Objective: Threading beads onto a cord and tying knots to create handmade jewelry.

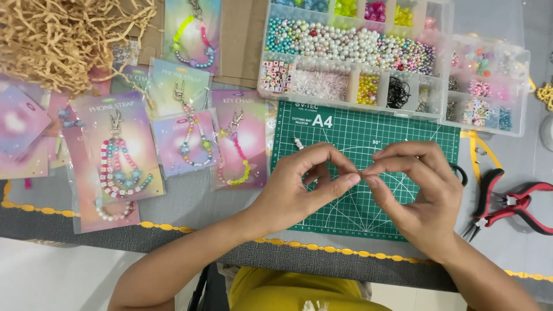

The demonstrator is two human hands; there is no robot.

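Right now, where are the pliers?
In the head view, the red-handled pliers lie on the grey table at the far right, just right of the green cutting mat and the right hand.

Both forearms enter from the lower edge, bare, converging toward centre. Left hand (299,184): palm turned inward, thumb and forefinger curved round to a pinch at the tips, remaining fingers curled beneath. Right hand (417,193): mirrors it, forefinger and thumb extended leftward and pinched. The fingertips (352,177) of both hands meet or nearly touch. Contents of either pinch are too small to determine.
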